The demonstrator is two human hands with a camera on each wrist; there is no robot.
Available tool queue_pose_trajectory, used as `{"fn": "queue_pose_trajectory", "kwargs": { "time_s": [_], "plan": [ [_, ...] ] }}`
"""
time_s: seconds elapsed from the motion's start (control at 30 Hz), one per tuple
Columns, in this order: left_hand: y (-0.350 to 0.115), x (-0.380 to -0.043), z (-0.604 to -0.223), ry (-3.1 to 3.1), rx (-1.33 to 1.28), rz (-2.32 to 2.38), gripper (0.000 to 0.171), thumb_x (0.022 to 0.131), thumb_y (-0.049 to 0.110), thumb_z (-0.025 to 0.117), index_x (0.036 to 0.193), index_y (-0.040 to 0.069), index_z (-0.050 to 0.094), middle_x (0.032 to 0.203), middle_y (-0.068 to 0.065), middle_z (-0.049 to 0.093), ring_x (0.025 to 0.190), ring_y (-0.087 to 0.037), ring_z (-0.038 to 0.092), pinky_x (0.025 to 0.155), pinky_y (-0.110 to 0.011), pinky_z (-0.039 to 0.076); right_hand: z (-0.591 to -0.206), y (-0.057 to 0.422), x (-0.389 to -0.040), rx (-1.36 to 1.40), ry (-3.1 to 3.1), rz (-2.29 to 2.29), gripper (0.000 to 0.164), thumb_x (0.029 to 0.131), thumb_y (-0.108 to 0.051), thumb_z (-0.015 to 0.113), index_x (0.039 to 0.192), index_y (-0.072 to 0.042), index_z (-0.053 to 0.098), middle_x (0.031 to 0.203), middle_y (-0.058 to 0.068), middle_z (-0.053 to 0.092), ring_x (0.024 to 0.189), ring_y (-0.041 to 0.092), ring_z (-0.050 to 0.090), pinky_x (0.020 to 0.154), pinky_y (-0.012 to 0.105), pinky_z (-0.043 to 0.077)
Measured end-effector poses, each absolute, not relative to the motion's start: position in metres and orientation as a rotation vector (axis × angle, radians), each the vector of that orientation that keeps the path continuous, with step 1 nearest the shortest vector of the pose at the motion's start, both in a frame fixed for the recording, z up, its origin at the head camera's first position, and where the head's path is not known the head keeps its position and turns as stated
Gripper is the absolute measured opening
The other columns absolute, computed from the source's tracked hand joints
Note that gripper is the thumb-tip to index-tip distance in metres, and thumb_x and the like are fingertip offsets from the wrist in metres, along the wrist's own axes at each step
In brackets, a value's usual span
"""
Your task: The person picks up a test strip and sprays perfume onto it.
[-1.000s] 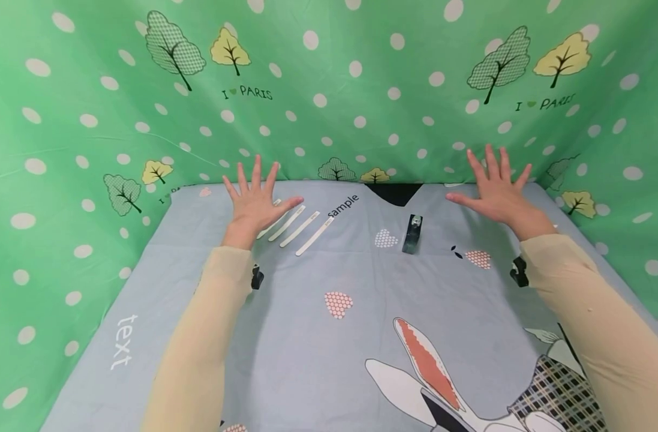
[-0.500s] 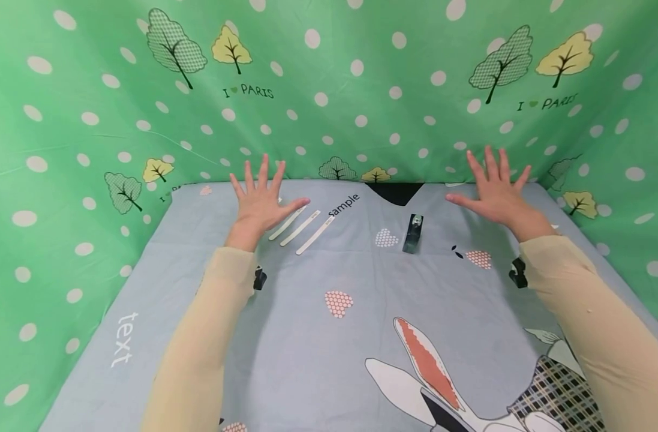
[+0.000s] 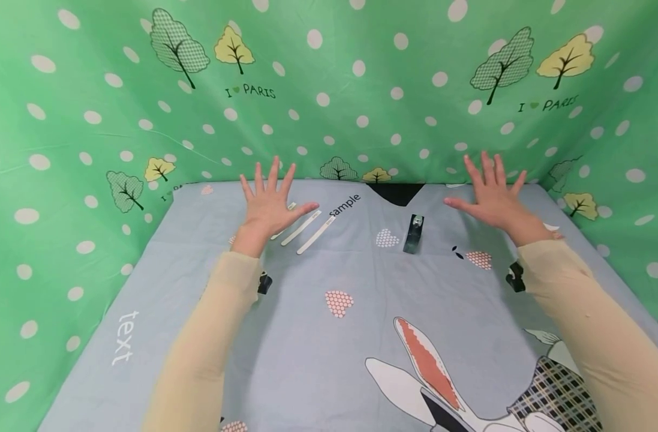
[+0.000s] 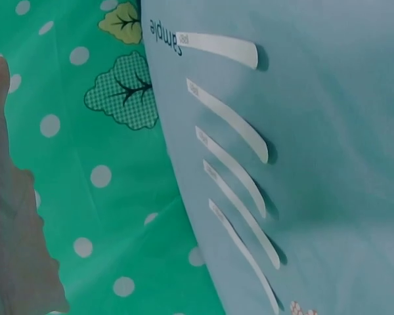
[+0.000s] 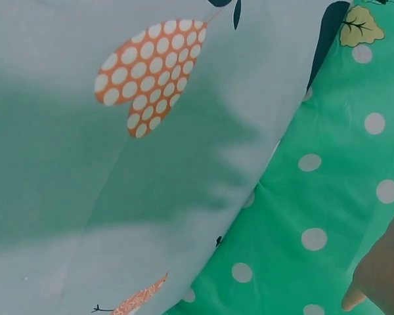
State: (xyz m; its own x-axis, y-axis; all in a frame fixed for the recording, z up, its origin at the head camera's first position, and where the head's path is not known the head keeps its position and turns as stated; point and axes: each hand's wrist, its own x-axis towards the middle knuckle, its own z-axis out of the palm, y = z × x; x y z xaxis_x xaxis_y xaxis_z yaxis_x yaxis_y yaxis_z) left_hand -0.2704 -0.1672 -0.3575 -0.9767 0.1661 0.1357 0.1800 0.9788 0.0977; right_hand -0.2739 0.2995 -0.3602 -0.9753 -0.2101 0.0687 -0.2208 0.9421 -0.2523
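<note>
My left hand is held over the far left of the cloth, fingers spread and thumb pointing right. It grips nothing. Under and beside it lie slim white strips, slanted side by side, partly hidden by the hand in the head view. The left wrist view shows several of these strips in a row, each with small print at one end. My right hand hovers at the far right with its fingers spread too, holding nothing. Between the hands lies a small dark, oblong object with a shiny metal piece at its far end.
A grey-blue printed cloth covers the table, with hearts and a rabbit drawn on it. A green dotted curtain rises behind the far edge and along both sides. Small black devices sit at both wrists.
My left hand has drifted to the right over the strips, with fingers still spread. My right hand has shifted very slightly left and nearer. The strips and the dark object lie where they were.
</note>
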Motion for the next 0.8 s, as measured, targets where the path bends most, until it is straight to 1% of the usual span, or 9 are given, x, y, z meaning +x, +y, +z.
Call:
{"fn": "queue_pose_trajectory", "kwargs": {
  "time_s": [0.23, 0.3, 0.4, 0.57, 0.8],
  "plan": [
    [-0.161, -0.268, -0.363, -3.010, -0.277, -0.155, 0.107, 0.079, 0.092, 0.034, 0.161, 0.033, -0.002, 0.168, -0.003, -0.017, 0.153, -0.041, -0.018, 0.117, -0.071, -0.010, -0.364, 0.296, -0.272, 0.352, -3.039, 0.407, 0.103, 0.089, -0.076, 0.044, 0.160, -0.027, -0.012, 0.165, 0.011, -0.025, 0.151, 0.041, -0.026, 0.102, 0.082, -0.020],
    [-0.160, -0.267, -0.366, -3.011, -0.285, -0.179, 0.107, 0.079, 0.091, 0.036, 0.161, 0.033, -0.001, 0.168, -0.003, -0.017, 0.153, -0.041, -0.018, 0.118, -0.070, -0.010, -0.365, 0.294, -0.272, 0.353, -3.039, 0.403, 0.103, 0.089, -0.076, 0.045, 0.160, -0.027, -0.013, 0.165, 0.011, -0.024, 0.151, 0.041, -0.025, 0.102, 0.082, -0.019],
    [-0.159, -0.265, -0.370, -3.014, -0.293, -0.191, 0.105, 0.080, 0.090, 0.037, 0.160, 0.036, -0.003, 0.169, -0.004, -0.016, 0.153, -0.041, -0.017, 0.118, -0.070, -0.010, -0.366, 0.291, -0.270, 0.354, -3.038, 0.382, 0.104, 0.088, -0.077, 0.045, 0.159, -0.028, -0.013, 0.166, 0.011, -0.023, 0.151, 0.042, -0.023, 0.104, 0.082, -0.016],
    [-0.157, -0.260, -0.375, -3.037, -0.297, -0.202, 0.102, 0.082, 0.088, 0.037, 0.159, 0.038, -0.007, 0.168, -0.001, -0.019, 0.153, -0.040, -0.018, 0.118, -0.069, -0.010, -0.367, 0.287, -0.269, 0.374, -3.033, 0.368, 0.103, 0.089, -0.077, 0.044, 0.159, -0.028, -0.013, 0.166, 0.013, -0.022, 0.152, 0.043, -0.022, 0.104, 0.082, -0.015],
    [-0.157, -0.255, -0.382, -3.047, -0.308, -0.250, 0.104, 0.082, 0.087, 0.039, 0.161, 0.032, 0.002, 0.167, 0.001, -0.019, 0.154, -0.041, -0.015, 0.119, -0.068, -0.012, -0.370, 0.284, -0.265, 0.390, -3.007, 0.377, 0.099, 0.090, -0.076, 0.044, 0.160, -0.029, -0.009, 0.168, 0.013, -0.014, 0.153, 0.040, -0.019, 0.105, 0.081, -0.016]
  ]
}}
